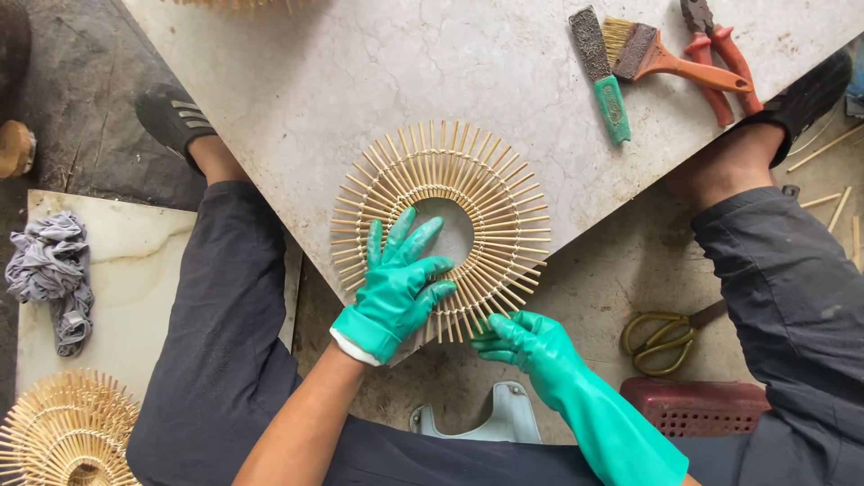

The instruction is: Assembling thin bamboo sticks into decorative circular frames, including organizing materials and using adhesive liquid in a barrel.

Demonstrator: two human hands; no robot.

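- Head view: left hand [396, 283] spread flat, pressing bamboo stick ring [441, 229] onto stone slab [315, 81]
- right hand [526, 342] pinches ring's near edge sticks
- step looks like seating sticks; next calls for steady hold

Head camera looks steeply down, close.

stick ring [486, 193] on slab [342, 72], brushes [621, 54] far right, scissors [661, 340] on floor

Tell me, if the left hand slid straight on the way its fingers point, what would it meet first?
The left hand points up and right across the bamboo ring. It would cross the open middle, then meet the ring's far sticks first, probably.
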